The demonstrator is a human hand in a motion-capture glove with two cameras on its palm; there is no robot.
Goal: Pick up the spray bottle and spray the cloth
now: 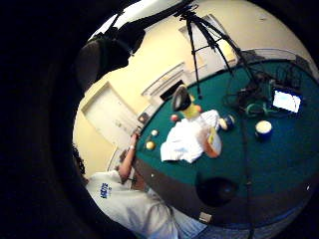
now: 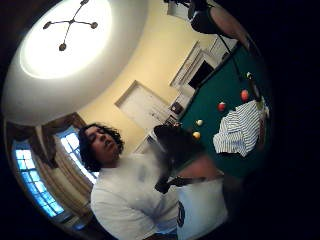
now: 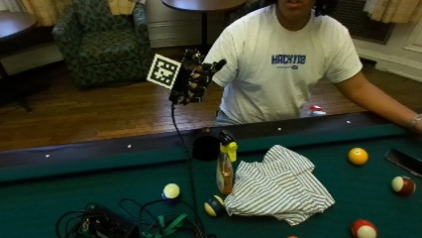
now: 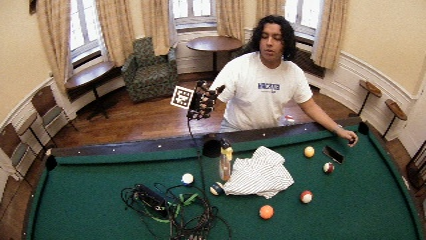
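Note:
A spray bottle [image 3: 226, 166] with a yellow trigger and a dark cap stands upright on the green pool table [image 3: 99, 188], close behind the side pocket. A white striped cloth [image 3: 280, 186] lies crumpled right beside it, touching its base. My gloved right hand [image 3: 194, 77] is raised in the air above and behind the table's rail, well over the bottle, with its fingers spread upward and nothing in them. In the little finger side palm view, the bottle [image 1: 187, 104] and the cloth [image 1: 187, 139] show far below. The thumb side palm view shows the cloth [image 2: 240, 127] off to one side.
Billiard balls lie around: a dark ball [image 3: 214, 206] by the bottle's base, a pale ball [image 3: 171, 190], a yellow ball [image 3: 358, 156], a red-striped ball [image 3: 403, 185]. A tangle of cables [image 3: 125, 223] lies near the front left. A phone [image 3: 407, 161] lies at the right.

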